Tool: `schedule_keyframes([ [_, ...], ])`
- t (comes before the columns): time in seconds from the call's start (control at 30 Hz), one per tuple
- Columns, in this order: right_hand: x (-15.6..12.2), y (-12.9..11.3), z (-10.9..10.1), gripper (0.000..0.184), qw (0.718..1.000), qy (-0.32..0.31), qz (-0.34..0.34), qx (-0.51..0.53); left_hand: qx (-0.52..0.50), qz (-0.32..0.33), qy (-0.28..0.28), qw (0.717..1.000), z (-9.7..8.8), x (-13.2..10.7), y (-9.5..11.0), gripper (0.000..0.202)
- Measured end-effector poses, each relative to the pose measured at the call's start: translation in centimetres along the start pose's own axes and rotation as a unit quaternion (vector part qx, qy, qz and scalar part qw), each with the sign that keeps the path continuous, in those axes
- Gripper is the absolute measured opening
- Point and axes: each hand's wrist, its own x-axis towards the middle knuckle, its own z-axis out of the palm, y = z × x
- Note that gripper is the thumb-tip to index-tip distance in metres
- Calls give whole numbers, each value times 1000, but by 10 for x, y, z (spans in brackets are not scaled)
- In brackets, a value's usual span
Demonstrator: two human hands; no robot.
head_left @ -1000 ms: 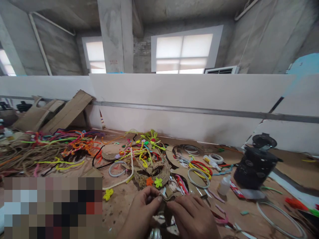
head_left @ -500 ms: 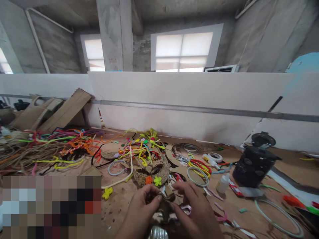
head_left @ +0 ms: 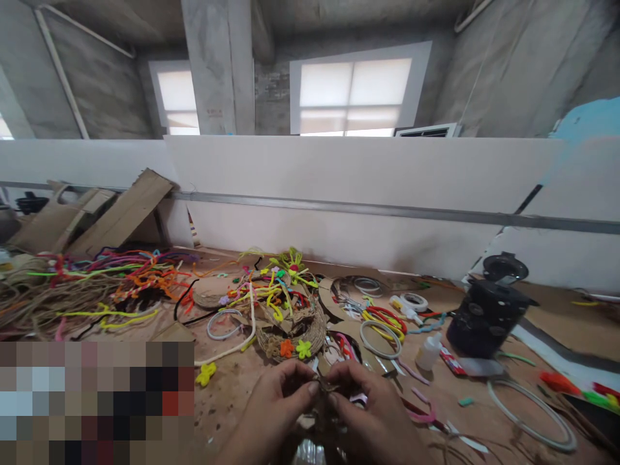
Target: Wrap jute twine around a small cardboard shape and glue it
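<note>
My left hand [head_left: 274, 403] and my right hand [head_left: 372, 410] meet low in the middle of the head view, fingers pinched together on a small brown twine-wrapped piece [head_left: 325, 387]. Both thumbs and forefingers press on it from either side. Just beyond my fingers lies a jute-wrapped half ring [head_left: 295, 336] with an orange and a green pipe-cleaner flower on it. A shiny object [head_left: 305, 452] shows under my wrists, mostly hidden.
Tangled pipe cleaners [head_left: 121, 278] and jute twine [head_left: 29, 303] cover the left of the table. White rings [head_left: 380, 339], a glue bottle [head_left: 429, 352], a black pot [head_left: 487, 310] and a large ring [head_left: 530, 413] lie to the right. Cardboard sheets [head_left: 97, 216] lean on the white partition.
My right hand drew closer to the left, and both now pinch the twine piece more tightly together. The view has shifted slightly.
</note>
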Motion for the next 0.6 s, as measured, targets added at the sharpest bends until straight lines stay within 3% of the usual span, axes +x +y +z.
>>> schedule_keyframes([
  [0.43,-3,-3,5,14,1000,-6,-22,14,-4,4,27,1000,3,-2,-3,18],
  [0.6,-3,-2,4,13,999,-7,-40,13,-37,-19,28,999,4,-1,-8,23],
])
